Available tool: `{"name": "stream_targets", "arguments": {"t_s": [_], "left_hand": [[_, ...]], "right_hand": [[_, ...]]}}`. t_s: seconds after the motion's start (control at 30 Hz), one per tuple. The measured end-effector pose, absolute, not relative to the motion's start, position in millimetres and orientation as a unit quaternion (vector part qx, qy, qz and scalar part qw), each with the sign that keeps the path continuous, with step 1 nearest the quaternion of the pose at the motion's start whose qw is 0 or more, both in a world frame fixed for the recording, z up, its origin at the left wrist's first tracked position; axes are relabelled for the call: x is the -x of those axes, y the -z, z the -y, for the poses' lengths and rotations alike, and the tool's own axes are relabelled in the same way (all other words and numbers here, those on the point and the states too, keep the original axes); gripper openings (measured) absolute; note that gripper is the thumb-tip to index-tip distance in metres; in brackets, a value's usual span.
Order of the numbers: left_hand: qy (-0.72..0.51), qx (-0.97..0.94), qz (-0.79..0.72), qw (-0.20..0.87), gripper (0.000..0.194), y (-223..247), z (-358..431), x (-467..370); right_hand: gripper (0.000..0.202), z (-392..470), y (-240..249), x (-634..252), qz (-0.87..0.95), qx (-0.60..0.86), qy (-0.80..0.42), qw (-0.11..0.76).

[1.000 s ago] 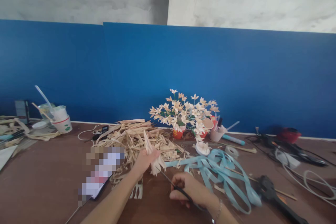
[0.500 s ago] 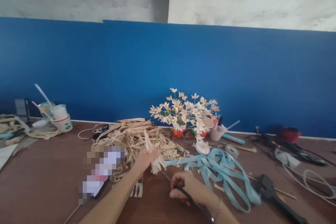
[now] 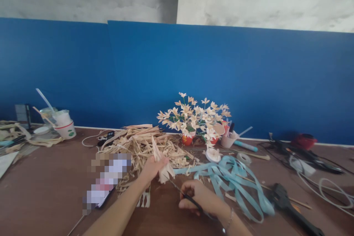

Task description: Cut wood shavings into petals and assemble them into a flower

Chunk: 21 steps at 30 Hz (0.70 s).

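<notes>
My left hand (image 3: 152, 167) pinches a pale, dried corn-husk-like piece (image 3: 165, 171), its narrow end pointing up and its wider end hanging down with slits at the lower edge. My right hand (image 3: 197, 195) is closed around dark-handled scissors (image 3: 190, 198). Their thin blades point up and left, with the tips at the piece's lower edge; whether they cut into it I cannot tell. Just behind my left hand lies a heap of dry, straw-coloured husk strips (image 3: 143, 142). A small slitted pale piece (image 3: 144, 200) rests on the table below my left wrist.
Potted cream flowers (image 3: 193, 116) stand against the blue partition (image 3: 177, 66). Light-blue ribbon (image 3: 232, 177) and a black tool (image 3: 290, 206) lie to the right, near cables (image 3: 326, 188). A blurred-out phone-like object (image 3: 106, 182) lies left; a white cup (image 3: 65, 129) stands farther back.
</notes>
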<state>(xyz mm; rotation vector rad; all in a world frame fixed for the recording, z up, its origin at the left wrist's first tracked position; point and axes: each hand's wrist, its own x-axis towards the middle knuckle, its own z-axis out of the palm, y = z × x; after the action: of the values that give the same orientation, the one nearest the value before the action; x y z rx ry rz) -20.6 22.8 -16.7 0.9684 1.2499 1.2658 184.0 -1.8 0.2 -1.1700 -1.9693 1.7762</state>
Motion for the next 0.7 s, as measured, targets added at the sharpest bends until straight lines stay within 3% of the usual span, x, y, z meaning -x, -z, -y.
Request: {"name": "stream_targets", "arguments": {"t_s": [0.7], "left_hand": [[-0.542, -0.402, -0.526, 0.519, 0.032, 18.5, -24.8, 19.9]], "right_hand": [[0.031, 0.6, 0.1, -184.7, 0.683, 0.411, -0.589, 0.132]]}}
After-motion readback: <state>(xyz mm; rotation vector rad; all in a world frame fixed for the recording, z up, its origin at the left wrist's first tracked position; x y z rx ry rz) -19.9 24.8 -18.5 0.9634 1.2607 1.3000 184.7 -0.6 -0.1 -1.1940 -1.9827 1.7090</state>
